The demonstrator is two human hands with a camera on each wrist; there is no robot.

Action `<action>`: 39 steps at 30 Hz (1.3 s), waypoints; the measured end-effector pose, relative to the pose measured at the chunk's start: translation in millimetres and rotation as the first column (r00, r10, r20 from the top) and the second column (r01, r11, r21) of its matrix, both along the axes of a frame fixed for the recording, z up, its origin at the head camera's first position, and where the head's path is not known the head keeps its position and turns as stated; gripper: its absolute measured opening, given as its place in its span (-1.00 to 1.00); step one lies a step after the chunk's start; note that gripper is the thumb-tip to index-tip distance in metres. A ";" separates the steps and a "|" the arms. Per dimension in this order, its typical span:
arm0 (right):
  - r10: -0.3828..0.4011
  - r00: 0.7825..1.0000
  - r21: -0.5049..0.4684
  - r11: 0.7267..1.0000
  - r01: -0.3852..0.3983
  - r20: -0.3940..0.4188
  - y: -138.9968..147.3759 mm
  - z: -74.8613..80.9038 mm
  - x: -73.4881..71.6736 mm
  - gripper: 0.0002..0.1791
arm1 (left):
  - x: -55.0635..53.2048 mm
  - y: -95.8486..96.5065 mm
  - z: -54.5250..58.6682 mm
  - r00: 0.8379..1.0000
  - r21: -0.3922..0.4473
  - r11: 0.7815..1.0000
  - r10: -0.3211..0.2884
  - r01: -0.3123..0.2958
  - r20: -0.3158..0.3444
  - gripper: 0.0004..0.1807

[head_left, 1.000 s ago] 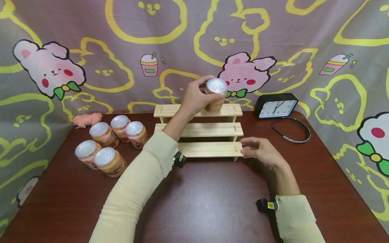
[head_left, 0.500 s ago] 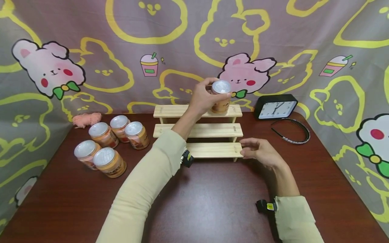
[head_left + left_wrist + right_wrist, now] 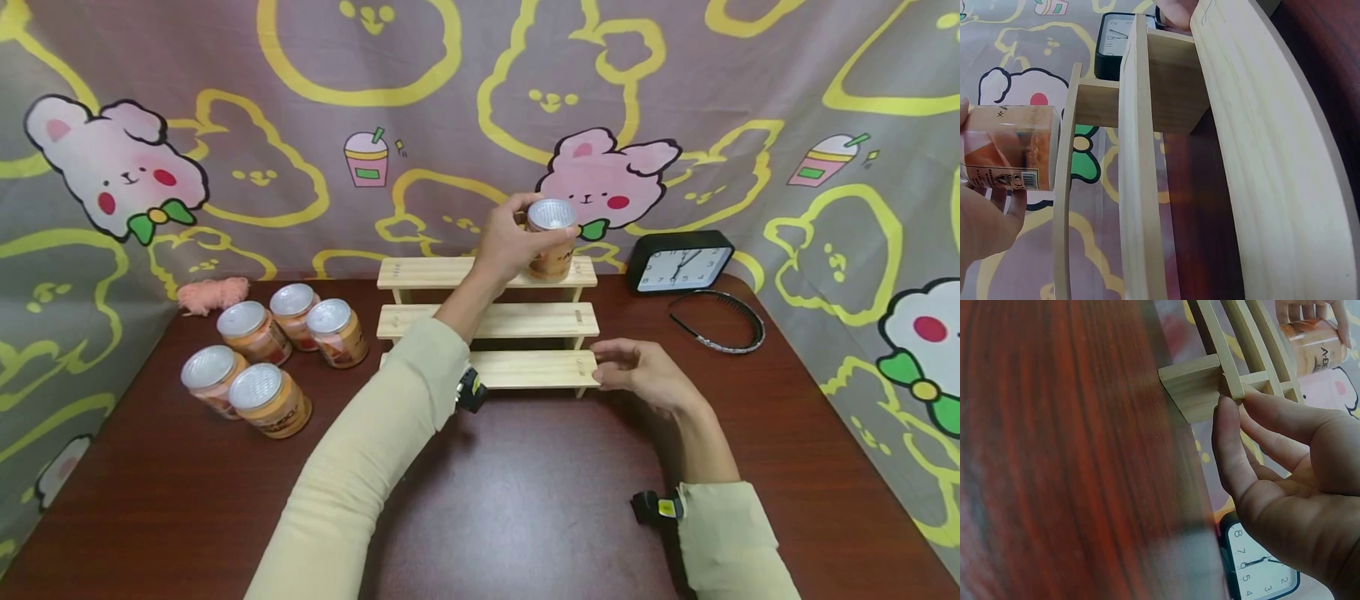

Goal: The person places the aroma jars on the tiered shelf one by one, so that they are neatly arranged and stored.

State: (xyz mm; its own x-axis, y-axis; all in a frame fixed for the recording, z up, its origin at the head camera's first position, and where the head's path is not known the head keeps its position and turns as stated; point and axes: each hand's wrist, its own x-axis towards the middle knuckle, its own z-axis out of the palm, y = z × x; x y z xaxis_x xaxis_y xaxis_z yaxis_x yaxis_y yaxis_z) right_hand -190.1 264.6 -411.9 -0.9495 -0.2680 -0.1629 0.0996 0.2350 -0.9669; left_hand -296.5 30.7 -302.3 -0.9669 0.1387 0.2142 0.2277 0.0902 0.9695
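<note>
In the head view my left hand [image 3: 504, 242] grips a can [image 3: 550, 265] with a silver lid and an orange-brown label, thumb in front and fingers behind. The can is upright at the right part of the top step of a three-step wooden rack [image 3: 532, 367]. In the left wrist view the base of the can [image 3: 1013, 147] is right at the edge of that step. My right hand [image 3: 648, 379] is at the right end of the lowest step. The right wrist view shows its thumb and fingers pinching the corner of the board [image 3: 1230, 378].
Several similar cans [image 3: 268, 398] stand on the dark red table [image 3: 510, 500] to the left, with pink yarn [image 3: 213, 295] behind them. Right of the rack are a black clock [image 3: 681, 262] and a headband [image 3: 731, 346]. A patterned curtain [image 3: 450, 125] hangs close behind.
My left hand has carried the can a little to the right and down along the top step, the movement slowing lately. My right hand keeps its place at the lowest step.
</note>
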 end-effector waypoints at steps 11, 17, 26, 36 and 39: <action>0.008 1.000 0.002 1.000 -0.008 -0.008 -0.3 -1.0 0.2 -0.47 | 1.0 7.9 0.6 1.000 0.018 1.000 0.011 -0.011 -0.016 -0.36; 0.008 1.000 0.004 1.000 -0.008 -0.008 0.3 -0.6 0.4 -0.47 | 0.6 13.9 0.2 1.000 0.026 1.000 0.003 -0.002 -0.024 -0.36; 0.005 1.000 0.022 1.000 -0.005 -0.013 0.4 -0.3 0.4 -0.47 | 0.2 14.6 -0.5 1.000 -0.014 1.000 -0.014 0.014 -0.023 -0.28; 0.012 1.000 0.023 1.000 -0.011 -0.010 0.1 0.1 1.2 -0.46 | -1.5 13.9 0.6 1.000 -0.027 0.999 -0.027 0.027 -0.015 -0.23; 0.011 1.000 0.020 1.000 -0.011 -0.003 0.0 -0.1 1.2 -0.46 | -2.1 13.5 0.4 0.999 -0.018 0.999 -0.034 0.034 -0.002 -0.22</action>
